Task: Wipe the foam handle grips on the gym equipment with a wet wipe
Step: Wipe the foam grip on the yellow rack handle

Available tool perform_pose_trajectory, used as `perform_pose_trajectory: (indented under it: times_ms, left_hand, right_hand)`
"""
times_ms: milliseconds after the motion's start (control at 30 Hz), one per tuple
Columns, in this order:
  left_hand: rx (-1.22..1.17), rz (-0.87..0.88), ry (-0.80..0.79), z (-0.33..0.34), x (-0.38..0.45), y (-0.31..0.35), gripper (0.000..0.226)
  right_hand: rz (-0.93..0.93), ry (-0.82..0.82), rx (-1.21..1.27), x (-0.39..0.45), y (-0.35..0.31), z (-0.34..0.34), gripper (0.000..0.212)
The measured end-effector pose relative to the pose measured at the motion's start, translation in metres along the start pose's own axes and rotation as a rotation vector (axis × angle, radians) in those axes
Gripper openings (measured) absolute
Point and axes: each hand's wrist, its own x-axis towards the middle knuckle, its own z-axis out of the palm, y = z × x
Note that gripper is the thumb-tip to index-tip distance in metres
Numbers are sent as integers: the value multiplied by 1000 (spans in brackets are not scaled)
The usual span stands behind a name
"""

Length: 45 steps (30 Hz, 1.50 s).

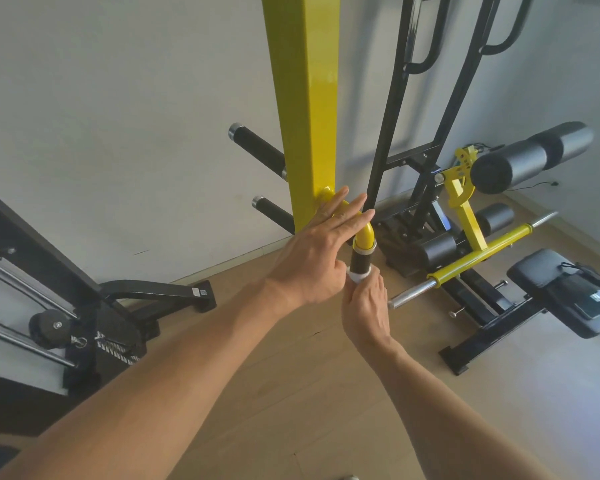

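Observation:
A curved yellow handle bar comes off the yellow upright post and ends in a black foam grip. My right hand is wrapped round the lower part of that grip with a white wet wipe between fingers and foam; only a thin strip of wipe shows. My left hand rests on the yellow bar above the grip, fingers straight and spread. Two more black foam grips stick out to the left of the post.
A black frame stands behind the post. On the wooden floor to the right lie a bench with black roller pads, a yellow-sleeved steel bar and a seat pad. A black machine with rails fills the left.

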Motion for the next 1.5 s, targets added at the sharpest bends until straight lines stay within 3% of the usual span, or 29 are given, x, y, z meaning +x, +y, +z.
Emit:
perform_pose_trajectory:
  times_ms: [67,267,467,600,667,833,1033,1100,1200,1267,1400,1467,1500]
  left_hand:
    - [-3,-7,-1,1,3,2,82]
    - [2,4,32,4,5,1,82]
    - [13,-18,0,1,6,3,84]
    - [-1,-22,16,3,3,4,83]
    - [-4,-28,27,4,1,4,82]
    - [16,-37,28,4,-1,6,84]
    - [-13,-50,53,5,-6,7,83]
    - [-11,-59,54,6,-7,8,84]
    - [-3,-78,48,7,-6,10,85]
    - [0,-81,52,7,-6,11,86]
    - [-21,-84,89,10,-9,12,84]
    - [-19,-99,109,13,-11,13,85]
    - [-24,-113,109,15,-12,14,86]
  right_hand:
    - [52,-25,3,4,0,-4,27]
    - [-225,143,138,23,-32,-27,33]
    - [32,-154,-76,7,22,-6,22]
    - [-317,16,110,28,-10,-29,27]
    - [-370,28,160,30,-12,-29,28]
    - [-18,-287,-63,4,41,0,14]
    - [-369,-59,275,29,-6,-27,14]
    - [-302,-124,180,17,9,-15,11]
    - [-58,-292,-21,1,41,2,15]
    - [-90,-277,11,7,40,-3,15]
    - [-302,-94,357,21,-17,-38,19]
    - [-265,-113,380,19,-23,-39,19]
    - [-217,-158,308,13,-16,-35,31]
